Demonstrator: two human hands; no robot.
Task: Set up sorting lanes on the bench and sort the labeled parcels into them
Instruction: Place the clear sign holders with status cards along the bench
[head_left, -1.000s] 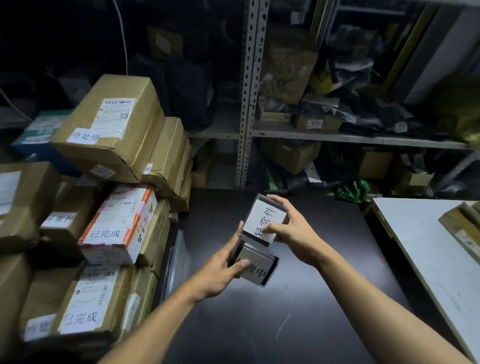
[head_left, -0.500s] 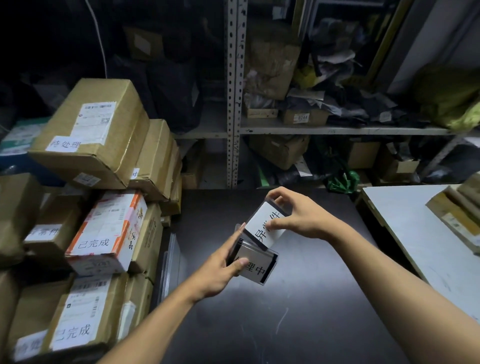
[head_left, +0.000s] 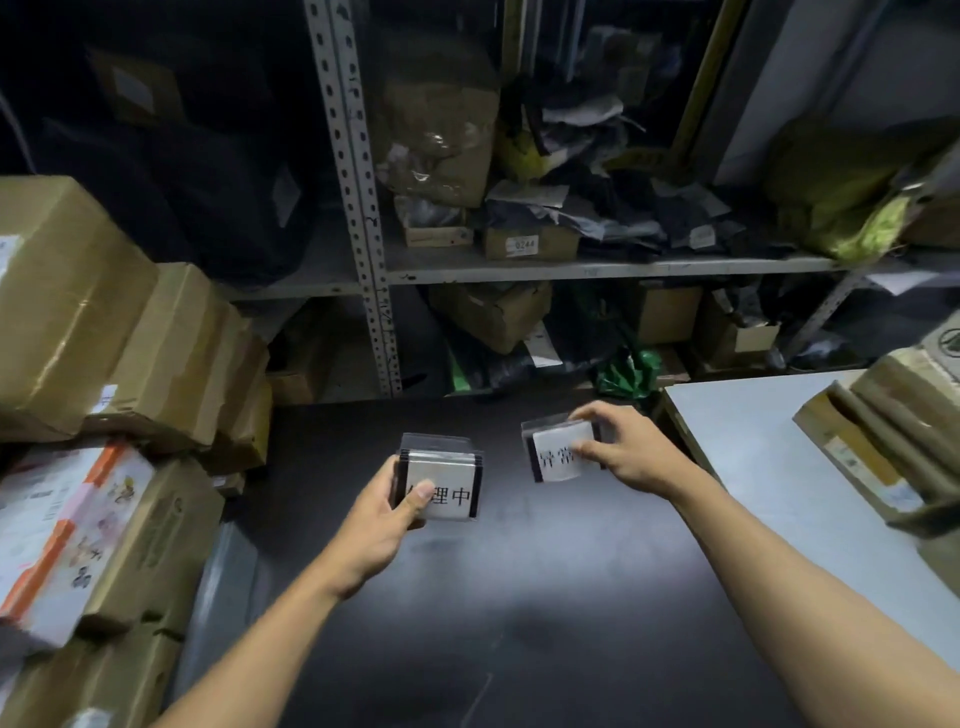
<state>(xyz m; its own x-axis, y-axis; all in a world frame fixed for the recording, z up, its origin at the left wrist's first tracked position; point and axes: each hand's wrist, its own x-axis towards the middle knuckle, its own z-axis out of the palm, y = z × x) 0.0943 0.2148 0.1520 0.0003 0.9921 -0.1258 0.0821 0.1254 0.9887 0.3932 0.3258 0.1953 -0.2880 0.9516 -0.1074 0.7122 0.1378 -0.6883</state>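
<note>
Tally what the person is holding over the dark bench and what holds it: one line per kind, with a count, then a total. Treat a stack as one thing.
Hands: 2, left hand and right hand
Stacks of sign holders: 1, in the left hand
Single sign holders: 1, in the right hand
Total: 4

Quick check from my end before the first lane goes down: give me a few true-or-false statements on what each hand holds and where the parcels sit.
1. The left hand holds a stack of sign holders. True.
2. The right hand is empty. False: it grips a single sign holder.
3. The two hands hold the signs pressed together. False: they are apart, over the dark bench.
4. Cardboard parcels are piled at the bench's left. True.
5. The white table stands left of the bench. False: it stands to the right.
</note>
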